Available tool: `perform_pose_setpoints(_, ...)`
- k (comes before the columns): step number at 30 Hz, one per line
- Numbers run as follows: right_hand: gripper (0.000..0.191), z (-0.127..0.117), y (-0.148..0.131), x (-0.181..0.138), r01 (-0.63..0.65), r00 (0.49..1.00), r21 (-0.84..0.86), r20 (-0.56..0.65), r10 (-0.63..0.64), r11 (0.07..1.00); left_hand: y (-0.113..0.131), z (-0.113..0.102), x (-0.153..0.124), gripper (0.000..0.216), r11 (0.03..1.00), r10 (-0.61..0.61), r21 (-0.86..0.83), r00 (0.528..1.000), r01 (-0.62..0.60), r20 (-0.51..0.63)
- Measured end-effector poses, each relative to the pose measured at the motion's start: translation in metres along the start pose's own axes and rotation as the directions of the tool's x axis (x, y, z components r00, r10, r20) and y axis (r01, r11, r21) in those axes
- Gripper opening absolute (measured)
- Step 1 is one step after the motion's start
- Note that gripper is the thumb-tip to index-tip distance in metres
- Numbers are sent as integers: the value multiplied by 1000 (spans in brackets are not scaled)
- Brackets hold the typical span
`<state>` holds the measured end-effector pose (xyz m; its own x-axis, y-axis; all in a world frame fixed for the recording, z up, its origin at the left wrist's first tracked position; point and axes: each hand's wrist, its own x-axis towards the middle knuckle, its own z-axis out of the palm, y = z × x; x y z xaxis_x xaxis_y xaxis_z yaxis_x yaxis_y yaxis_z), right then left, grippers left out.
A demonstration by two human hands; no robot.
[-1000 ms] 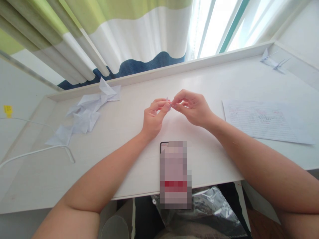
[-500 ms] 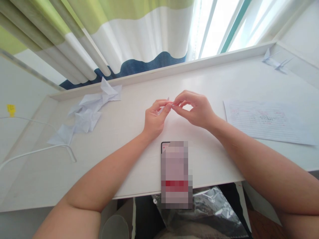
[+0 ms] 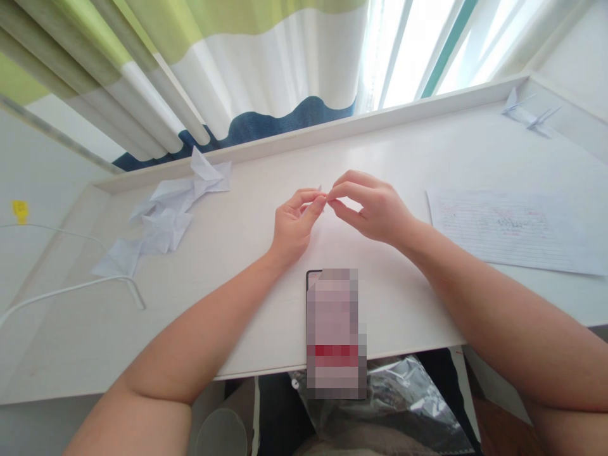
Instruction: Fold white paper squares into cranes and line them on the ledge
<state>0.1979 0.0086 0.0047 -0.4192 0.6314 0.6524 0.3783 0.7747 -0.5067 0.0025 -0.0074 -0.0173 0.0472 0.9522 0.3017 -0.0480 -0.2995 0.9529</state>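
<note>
a small white folded paper piece [image 3: 320,190] sits pinched between the fingertips of both hands, just above the middle of the white desk [image 3: 237,266]. only a narrow tip of it shows, poking up and away from the person over the left forefinger. the rest is hidden by the fingers, so its long axis cannot be told for sure.

the left hand [image 3: 293,223] comes in from the lower left with its palm turned toward the right and the wrist low near the desk. its thumb and forefinger are closed on the paper and its other fingers are curled in. the right hand [image 3: 375,209] reaches in from the right with the wrist raised a little. its forefinger and thumb are pressed together at the same spot, tip to tip with the left fingers, and its remaining fingers arch loosely behind them.

near the person's edge of the desk lies a dark smartphone [image 3: 335,329], between the forearms. a lined sheet of white paper [image 3: 508,231] lies to the right. a heap of crumpled white paper [image 3: 166,212] rests to the left, near a white cable [image 3: 71,289]. two folded paper cranes [image 3: 528,116] stand in the far right corner.
</note>
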Motion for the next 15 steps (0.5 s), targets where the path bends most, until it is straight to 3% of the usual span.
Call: perform_pose_setpoints(15, 10, 10, -11, 1, -26, 990, -45, -139, 19, 999, 2, 5, -4, 33, 999, 37, -1, 998, -37, -42)
